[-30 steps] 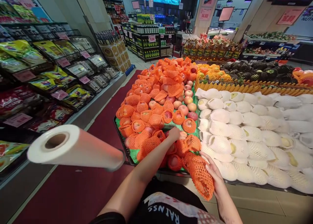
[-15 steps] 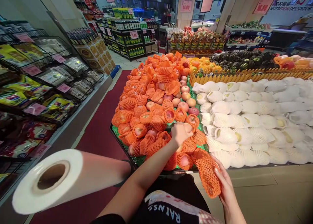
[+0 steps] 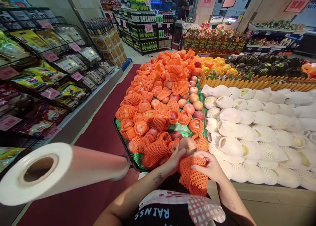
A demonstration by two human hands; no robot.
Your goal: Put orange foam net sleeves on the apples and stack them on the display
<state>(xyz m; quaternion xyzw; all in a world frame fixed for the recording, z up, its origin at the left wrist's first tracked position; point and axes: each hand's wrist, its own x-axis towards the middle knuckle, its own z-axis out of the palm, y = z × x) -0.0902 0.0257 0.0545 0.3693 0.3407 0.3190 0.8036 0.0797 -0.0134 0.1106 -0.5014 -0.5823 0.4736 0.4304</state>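
Note:
An apple [image 3: 188,145] sits in my left hand [image 3: 176,158], whose fingers wrap its near left side. Just below it, my right hand [image 3: 209,165] grips an orange foam net sleeve [image 3: 194,176] that hangs loosely in front of my body. The sleeve lies against the apple's underside; whether the apple is partly inside it, I cannot tell. Both hands are close together over the near edge of the apple display. Around them lie apples in orange nets [image 3: 155,152], and a few bare apples [image 3: 189,108] rest on the green mat [image 3: 184,129].
A large plastic bag roll [image 3: 93,163] juts in at the left front. White-netted fruit [image 3: 251,147] fills the right side of the display. A shelf rack [image 3: 49,71] of packaged goods stands at left. Bottles [image 3: 214,41] and dark fruit [image 3: 266,64] are farther back.
My left hand has drawn back from the display toward my body with the apple. My right hand has brought the sleeve up and left to meet it. The view has shifted slightly left.

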